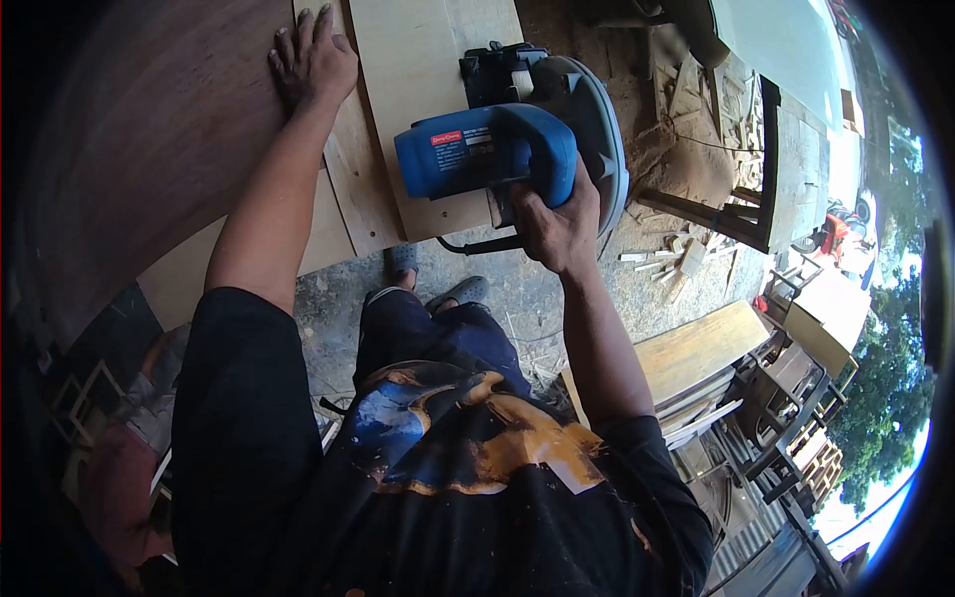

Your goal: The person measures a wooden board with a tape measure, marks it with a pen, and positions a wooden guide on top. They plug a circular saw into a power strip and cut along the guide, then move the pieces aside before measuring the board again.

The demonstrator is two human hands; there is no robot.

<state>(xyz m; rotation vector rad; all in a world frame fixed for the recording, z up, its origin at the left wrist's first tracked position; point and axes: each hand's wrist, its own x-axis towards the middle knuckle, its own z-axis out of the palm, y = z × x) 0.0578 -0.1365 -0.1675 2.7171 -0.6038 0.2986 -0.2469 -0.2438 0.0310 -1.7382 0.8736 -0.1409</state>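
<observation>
My right hand (559, 224) is wrapped round the rear handle of a blue circular saw (448, 154). The saw rests at the right edge of a pale plywood board (413, 50), its round grey guard (597, 129) overhanging that edge. A black cord leaves the saw near my right hand. My left hand (318, 65) lies flat with fingers spread on a narrow wooden strip (348, 194) beside the board, its fingertips pointing away from me. The blade is hidden under the saw.
A large reddish-brown sheet (149, 119) spreads to the left. Wood offcuts (686, 259) and sawdust (686, 169) cover the floor at right, near a wooden frame (766, 179). Stacked planks (696, 358) lie lower right. Another person (114, 488) is at lower left.
</observation>
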